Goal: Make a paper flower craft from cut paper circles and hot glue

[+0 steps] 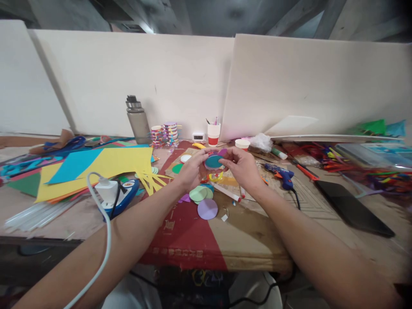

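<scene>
Above the cardboard, my left hand point(195, 168) is closed around the edge of a round piece with a teal disc point(213, 161) on its face. My right hand point(240, 166) pinches the right side of the same piece, and a small purple bit point(222, 152) shows by its fingertips. Below lie pale green paper discs point(198, 193) and a lilac paper disc point(207, 209). A white marker with a red end point(228, 192) rests under my right hand. Just beneath the held piece is something yellow, partly hidden.
Yellow paper sheets point(125, 163), a power strip point(125, 197) and clear sticks point(41, 214) are at left. A grey bottle point(137, 122), stacked paper-disc pieces point(171, 134) and paper cups point(213, 135) stand at the back. At right are a blue glue gun point(283, 175) and a black phone-like slab point(352, 208).
</scene>
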Motion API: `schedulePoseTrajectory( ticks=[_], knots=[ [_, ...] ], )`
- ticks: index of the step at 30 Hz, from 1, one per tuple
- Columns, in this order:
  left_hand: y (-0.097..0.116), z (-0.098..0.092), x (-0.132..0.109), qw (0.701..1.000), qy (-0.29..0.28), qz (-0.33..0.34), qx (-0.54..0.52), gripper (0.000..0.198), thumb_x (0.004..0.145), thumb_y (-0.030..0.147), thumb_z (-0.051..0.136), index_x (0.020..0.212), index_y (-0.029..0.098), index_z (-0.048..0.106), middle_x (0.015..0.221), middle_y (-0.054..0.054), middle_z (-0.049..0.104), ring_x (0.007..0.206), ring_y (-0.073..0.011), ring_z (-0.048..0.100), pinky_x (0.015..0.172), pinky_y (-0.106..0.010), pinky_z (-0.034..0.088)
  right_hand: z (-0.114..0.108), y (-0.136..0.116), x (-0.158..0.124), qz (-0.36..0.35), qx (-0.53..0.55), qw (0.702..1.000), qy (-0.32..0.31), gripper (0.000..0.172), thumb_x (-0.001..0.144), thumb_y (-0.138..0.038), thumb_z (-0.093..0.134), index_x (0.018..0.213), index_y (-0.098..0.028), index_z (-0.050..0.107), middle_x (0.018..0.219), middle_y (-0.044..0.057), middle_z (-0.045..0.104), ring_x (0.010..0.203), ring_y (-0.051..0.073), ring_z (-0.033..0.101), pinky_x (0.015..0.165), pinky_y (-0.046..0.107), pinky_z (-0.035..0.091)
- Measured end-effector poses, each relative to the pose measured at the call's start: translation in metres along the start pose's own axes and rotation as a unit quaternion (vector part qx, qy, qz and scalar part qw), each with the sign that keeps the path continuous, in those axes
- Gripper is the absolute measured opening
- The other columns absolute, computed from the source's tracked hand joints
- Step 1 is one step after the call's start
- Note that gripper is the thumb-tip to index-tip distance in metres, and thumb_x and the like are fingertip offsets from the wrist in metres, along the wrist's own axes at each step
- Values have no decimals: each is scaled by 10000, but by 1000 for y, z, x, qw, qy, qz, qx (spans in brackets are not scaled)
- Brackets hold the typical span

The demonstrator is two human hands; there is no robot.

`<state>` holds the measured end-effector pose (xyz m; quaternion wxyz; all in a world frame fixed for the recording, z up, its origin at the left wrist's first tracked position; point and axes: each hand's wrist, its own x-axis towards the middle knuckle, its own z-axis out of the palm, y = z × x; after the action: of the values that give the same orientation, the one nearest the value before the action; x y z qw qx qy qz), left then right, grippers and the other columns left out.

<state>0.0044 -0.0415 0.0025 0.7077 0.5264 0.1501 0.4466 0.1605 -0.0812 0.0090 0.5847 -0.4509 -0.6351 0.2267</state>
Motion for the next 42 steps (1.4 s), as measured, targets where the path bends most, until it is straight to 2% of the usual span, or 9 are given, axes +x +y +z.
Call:
schedulePoseTrajectory(
  ticks=[6, 14, 20, 26, 31, 37, 42],
  knots=[
    [0, 3, -2, 1000, -4, 12, 7, 262, 842, 351, 663, 1048, 190, 683, 1101, -78, 685, 974, -207, 665, 852, -387, 577, -2, 3, 0, 3, 3, 1000, 6, 153, 728, -276, 686, 846, -204, 619, 745, -2, 609, 692, 158, 573, 649, 334, 539],
    [-4, 3, -1, 999, -19, 23, 28, 343, 793, 369, 730, 1086, 199, 676, 1130, -80, 690, 1034, -227, 664, 886, -384, 563, -4, 4, 1, -1, -17, 1000, 10, 140, 727, -275, 696, 756, -214, 574, 682, -15, 572, 641, 148, 548, 611, 321, 539],
    [-5, -1, -1, 1000, 7, 2, 26, 377, 779, 358, 740, 1110, 184, 696, 1099, -97, 700, 962, -224, 671, 803, -371, 589, -10, -1, 4, 34, -50, 998, -32, 158, 714, -252, 714, 683, -210, 565, 616, -19, 596, 542, 148, 587, 529, 306, 514],
    [-7, 0, -2, 999, 0, 4, 51, 342, 759, 376, 760, 1044, 191, 715, 1089, -78, 701, 988, -220, 660, 803, -339, 578, -11, -7, 4, 5, -93, 995, -40, 160, 721, -199, 712, 676, -219, 560, 593, -32, 586, 528, 143, 578, 519, 297, 473],
    [-8, 0, -3, 999, -6, 6, 54, 335, 749, 384, 767, 1018, 194, 711, 1055, -72, 704, 938, -210, 667, 781, -348, 580, -11, -5, 3, -31, -127, 991, -15, 179, 707, -178, 712, 700, -220, 538, 660, -18, 607, 621, 149, 580, 582, 304, 481],
    [-9, -3, -1, 999, 1, 0, 38, 366, 724, 374, 789, 1022, 187, 688, 1033, -74, 705, 974, -227, 667, 804, -379, 583, -9, -3, 2, -10, -91, 996, -22, 164, 710, -175, 687, 771, -221, 542, 710, -17, 592, 642, 144, 563, 605, 309, 493],
    [-10, -1, -1, 998, -9, 12, 55, 356, 759, 388, 759, 1042, 188, 678, 1032, -64, 697, 939, -199, 672, 797, -347, 584, -5, -4, 1, -1, -67, 998, -17, 154, 711, -193, 663, 787, -223, 532, 698, -24, 559, 641, 140, 527, 592, 295, 472]
  ],
)
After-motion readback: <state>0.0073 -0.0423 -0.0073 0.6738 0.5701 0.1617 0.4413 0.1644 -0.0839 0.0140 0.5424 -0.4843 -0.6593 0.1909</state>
